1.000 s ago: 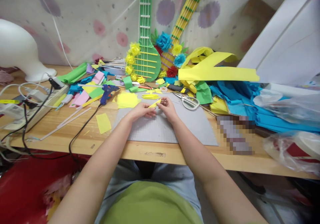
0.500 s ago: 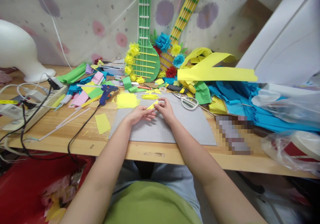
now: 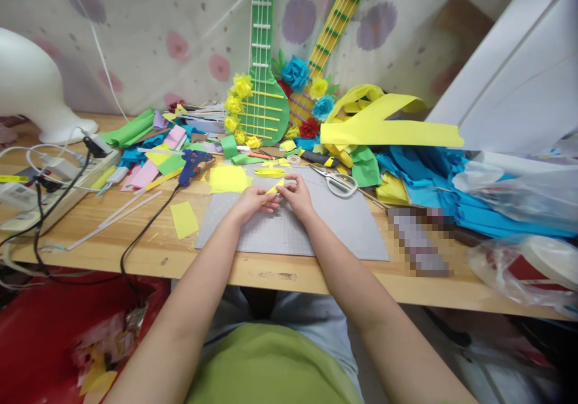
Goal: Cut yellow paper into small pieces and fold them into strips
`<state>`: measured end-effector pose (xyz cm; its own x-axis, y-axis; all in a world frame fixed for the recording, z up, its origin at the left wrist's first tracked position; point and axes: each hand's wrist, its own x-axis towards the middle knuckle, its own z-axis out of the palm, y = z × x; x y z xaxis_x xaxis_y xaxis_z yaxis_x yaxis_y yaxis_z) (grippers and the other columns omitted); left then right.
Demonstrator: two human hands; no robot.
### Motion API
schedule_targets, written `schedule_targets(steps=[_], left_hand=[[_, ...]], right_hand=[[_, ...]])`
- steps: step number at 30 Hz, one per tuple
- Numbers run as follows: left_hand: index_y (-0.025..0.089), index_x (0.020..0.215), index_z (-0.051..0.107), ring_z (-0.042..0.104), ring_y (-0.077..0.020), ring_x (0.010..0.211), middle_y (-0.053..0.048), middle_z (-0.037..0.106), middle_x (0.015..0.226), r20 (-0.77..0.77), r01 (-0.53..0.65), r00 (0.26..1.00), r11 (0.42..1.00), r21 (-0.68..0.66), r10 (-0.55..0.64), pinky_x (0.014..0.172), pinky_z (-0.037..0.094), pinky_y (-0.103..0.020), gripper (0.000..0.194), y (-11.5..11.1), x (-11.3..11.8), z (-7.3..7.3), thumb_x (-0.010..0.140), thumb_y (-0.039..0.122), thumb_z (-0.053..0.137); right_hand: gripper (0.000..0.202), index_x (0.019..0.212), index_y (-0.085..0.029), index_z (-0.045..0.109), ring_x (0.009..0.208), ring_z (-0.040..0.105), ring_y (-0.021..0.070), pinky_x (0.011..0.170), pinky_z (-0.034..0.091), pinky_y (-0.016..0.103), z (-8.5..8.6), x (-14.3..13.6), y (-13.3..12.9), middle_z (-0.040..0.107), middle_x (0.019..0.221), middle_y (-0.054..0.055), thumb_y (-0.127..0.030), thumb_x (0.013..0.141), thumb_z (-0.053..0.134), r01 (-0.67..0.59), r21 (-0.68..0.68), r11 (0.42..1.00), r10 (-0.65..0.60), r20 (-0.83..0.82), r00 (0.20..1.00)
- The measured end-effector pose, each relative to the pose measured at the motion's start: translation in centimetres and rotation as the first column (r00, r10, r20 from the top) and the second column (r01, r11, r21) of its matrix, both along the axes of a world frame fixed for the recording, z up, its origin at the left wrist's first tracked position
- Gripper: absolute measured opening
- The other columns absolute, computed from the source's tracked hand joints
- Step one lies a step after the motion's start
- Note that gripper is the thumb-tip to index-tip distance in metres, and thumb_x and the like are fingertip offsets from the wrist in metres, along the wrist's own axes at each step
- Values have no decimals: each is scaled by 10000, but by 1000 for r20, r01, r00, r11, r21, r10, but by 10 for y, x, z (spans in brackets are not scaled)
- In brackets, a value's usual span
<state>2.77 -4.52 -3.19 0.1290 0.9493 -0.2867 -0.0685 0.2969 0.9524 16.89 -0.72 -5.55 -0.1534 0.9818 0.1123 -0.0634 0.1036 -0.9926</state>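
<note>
A small folded yellow paper piece (image 3: 274,188) is pinched between my two hands above the grey board (image 3: 343,229). My left hand (image 3: 253,204) grips its lower left end, and my right hand (image 3: 298,195) holds its upper right end. Just behind my hands lies a small stack of yellow strips (image 3: 270,173). Yellow paper sheets (image 3: 230,179) rest at the board's back left corner. Scissors (image 3: 342,184) with pale handles lie to the right of my right hand.
A blue glue gun (image 3: 190,166) with a black cord stands on the left. Green (image 3: 266,112) and yellow (image 3: 332,31) paper instruments lean at the back. Blue crepe paper (image 3: 419,175) is heaped on the right. A power strip (image 3: 67,193) lies at the far left.
The view has shifted slightly. Both hands keep their grip on the small yellow piece, with only a slight change in the fingers.
</note>
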Motion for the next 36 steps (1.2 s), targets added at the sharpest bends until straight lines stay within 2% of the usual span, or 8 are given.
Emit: schedule_targets(steps=[4, 7, 11, 14, 20, 28, 34, 36], left_hand=[[103, 764, 647, 649, -135, 617, -78, 697, 739, -28, -14, 1000, 1000, -6, 14, 581, 522, -243, 195, -2, 2, 3, 671, 268, 693], [108, 718, 627, 637, -126, 579, -57, 683, 671, -86, -67, 994, 998, 10, 68, 581, 515, -244, 216, -2, 3, 5, 649, 296, 710], [118, 689, 608, 628, -123, 561, -45, 674, 645, -131, -129, 982, 990, 64, 137, 602, 508, -255, 305, -1, 6, 4, 606, 385, 731], [113, 680, 614, 624, -119, 554, -48, 673, 628, -131, -105, 985, 992, 69, 113, 584, 491, -237, 328, -1, 9, 3, 596, 409, 730], [104, 684, 618, 633, -125, 574, -61, 687, 657, -102, -61, 993, 998, 30, 64, 568, 478, -226, 308, -3, 9, 4, 595, 373, 739], [109, 683, 609, 640, -136, 577, -67, 694, 673, -94, -51, 994, 999, 2, 51, 584, 485, -245, 263, -2, 8, 4, 615, 330, 732], [108, 668, 603, 640, -131, 576, -75, 692, 680, -128, -10, 992, 1000, -6, 9, 577, 484, -242, 186, -2, 5, 1, 669, 272, 691], [107, 679, 605, 641, -131, 583, -84, 696, 705, -122, -18, 992, 1000, 7, 18, 594, 492, -253, 189, -2, 4, 0, 672, 277, 689]], right_hand=[[430, 906, -226, 408, 532, 565, 106, 590, 436, 252, 0, 0, -1, 574, 576, -93, -364, 593, 670, 5, 14, 1000, -5, 12, 1000], [470, 921, -228, 398, 561, 574, 109, 624, 452, 266, 0, -1, 0, 583, 608, -85, -377, 581, 686, 2, 3, 1000, -2, -20, 1000], [586, 992, -238, 383, 672, 607, 128, 673, 476, 291, 0, -7, 1, 636, 754, -43, -366, 536, 727, -77, -48, 996, 70, -123, 990], [628, 1006, -235, 391, 649, 602, 130, 642, 476, 288, -1, -10, 2, 635, 740, -43, -351, 502, 749, -115, -88, 989, 101, -150, 983], [617, 1005, -212, 442, 598, 587, 130, 605, 454, 267, 1, -7, 3, 611, 640, -51, -341, 489, 754, -12, -119, 993, 0, -105, 994], [497, 938, -198, 460, 661, 607, 134, 672, 469, 281, 6, -6, 1, 660, 667, -11, -362, 547, 721, 32, -110, 993, -47, -134, 990], [344, 814, -200, 449, 678, 613, 119, 666, 472, 263, -3, 7, 19, 661, 701, 0, -362, 606, 671, 227, -159, 961, -259, -220, 941], [340, 832, -207, 439, 695, 617, 118, 658, 470, 257, -3, 12, 23, 661, 732, 3, -374, 628, 654, 245, -185, 952, -287, -250, 925]])
